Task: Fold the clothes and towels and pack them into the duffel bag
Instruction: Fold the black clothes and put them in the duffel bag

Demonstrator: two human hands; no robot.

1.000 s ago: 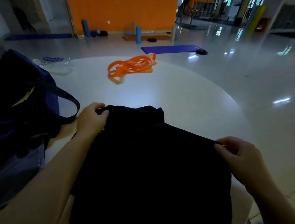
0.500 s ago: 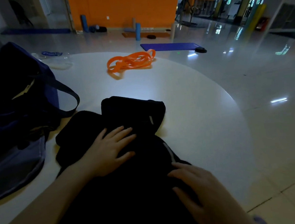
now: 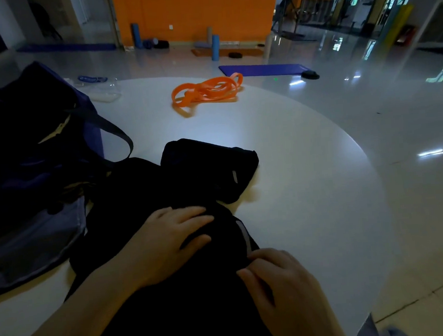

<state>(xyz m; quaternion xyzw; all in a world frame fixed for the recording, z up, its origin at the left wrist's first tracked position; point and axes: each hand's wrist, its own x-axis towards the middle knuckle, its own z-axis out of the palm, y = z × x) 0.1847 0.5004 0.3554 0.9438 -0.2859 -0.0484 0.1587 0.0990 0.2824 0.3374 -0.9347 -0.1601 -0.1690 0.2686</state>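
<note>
Now black garment [image 3: 171,291] part-folded, dark; left hand [image 3: 168,241] flat on it, right hand [image 3: 280,285] pinching edge.

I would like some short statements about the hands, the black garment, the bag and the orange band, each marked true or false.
1. The left hand rests flat on the black garment. True.
2. The orange band lies inside the duffel bag. False: it lies on the white table, beyond the garment.
3. The right hand touches the garment's right edge. True.
4. The bag stands at the table's right. False: it sits at the left.
5. The left hand holds the bag strap. False: it is on the garment.
</note>
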